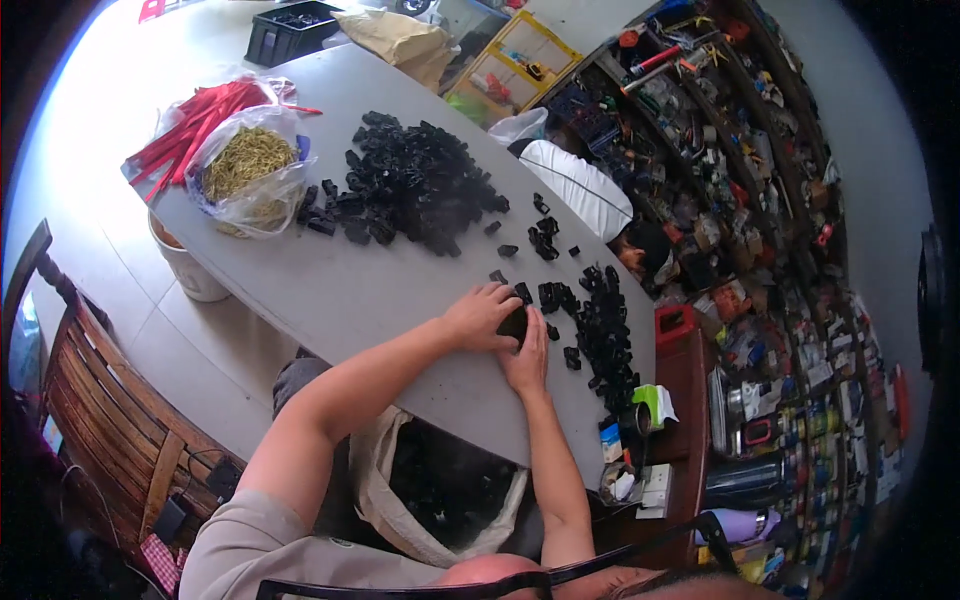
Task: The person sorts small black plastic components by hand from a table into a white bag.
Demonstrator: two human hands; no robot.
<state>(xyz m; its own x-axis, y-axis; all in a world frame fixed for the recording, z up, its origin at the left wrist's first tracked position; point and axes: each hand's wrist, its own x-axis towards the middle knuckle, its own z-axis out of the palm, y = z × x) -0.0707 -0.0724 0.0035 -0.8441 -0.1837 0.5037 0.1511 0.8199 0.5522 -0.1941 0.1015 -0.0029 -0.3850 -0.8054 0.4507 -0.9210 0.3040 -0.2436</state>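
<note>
My left hand [482,318] and my right hand [527,362] meet over the grey-white table [370,300], fingers curled in from both sides. Between them is a dark plastic part [513,325], mostly covered by the fingers; its exact kind cannot be made out. Just beyond the fingertips lie a few small black plastic parts [523,293]. A large heap of black parts [410,180] spreads over the far middle of the table. To the right of my hands, a long band of similar parts [603,335] runs along the table's edge.
Red strips [205,125] and a clear bag of small brass-coloured pieces [250,165] occupy the far left corner. A pale sack [378,480] of dark parts stands below the near edge. Another person in a white top [575,185] bends beside cluttered shelves [720,180].
</note>
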